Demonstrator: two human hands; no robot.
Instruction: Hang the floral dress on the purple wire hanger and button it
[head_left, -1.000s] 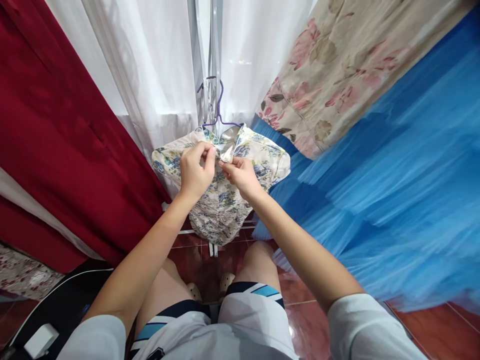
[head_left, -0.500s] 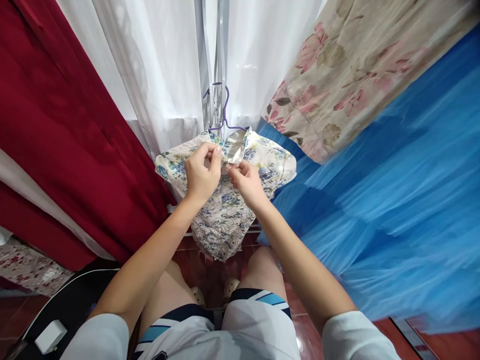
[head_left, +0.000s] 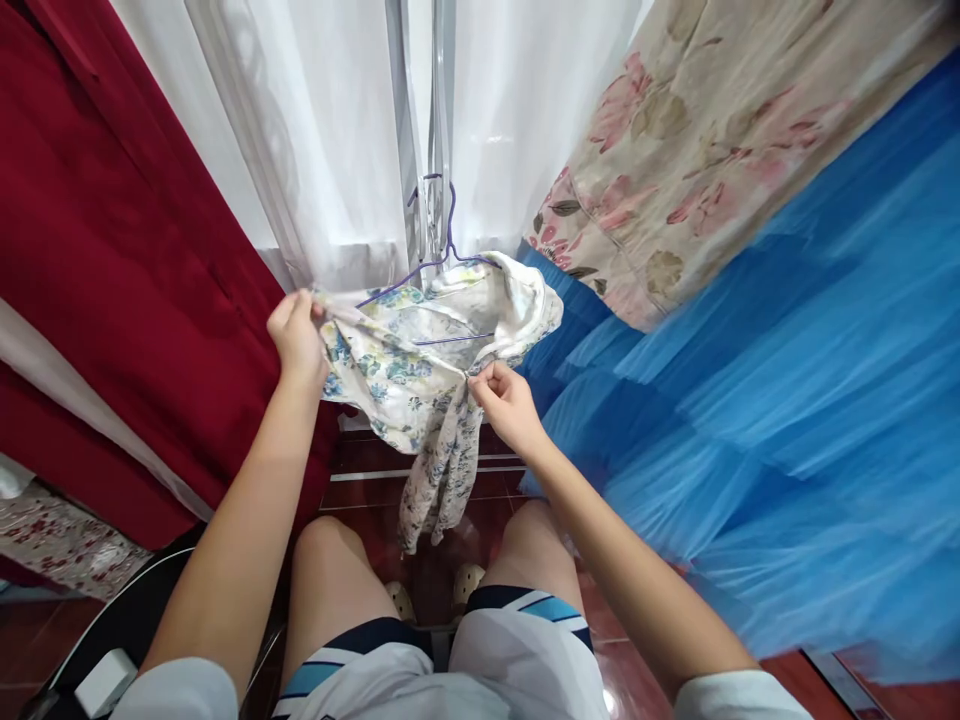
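A white blouse with a blue and yellow floral print [head_left: 409,385] hangs on a purple wire hanger [head_left: 452,225] in front of me. Its neck opening is spread wide, and the hanger's lower bar shows inside. My left hand [head_left: 298,340] grips the blouse at its left shoulder, fingers closed on the cloth. Lower and near the middle, my right hand [head_left: 506,400] pinches the front edge at the bottom of the opening. The blouse's lower part dangles bunched below that pinch. The hanger's hook is on silvery strips [head_left: 442,90].
Red curtain cloth [head_left: 150,260] hangs at the left, white curtain [head_left: 330,140] behind. Beige floral fabric [head_left: 660,180] and blue tulle [head_left: 750,440] fill the right. At lower left are a black round-edged surface [head_left: 90,640] and a white block [head_left: 105,685].
My left hand has moved from the collar out to the left, pulling the blouse's shoulder with it. The neck has opened wide. My right hand has shifted slightly down and right.
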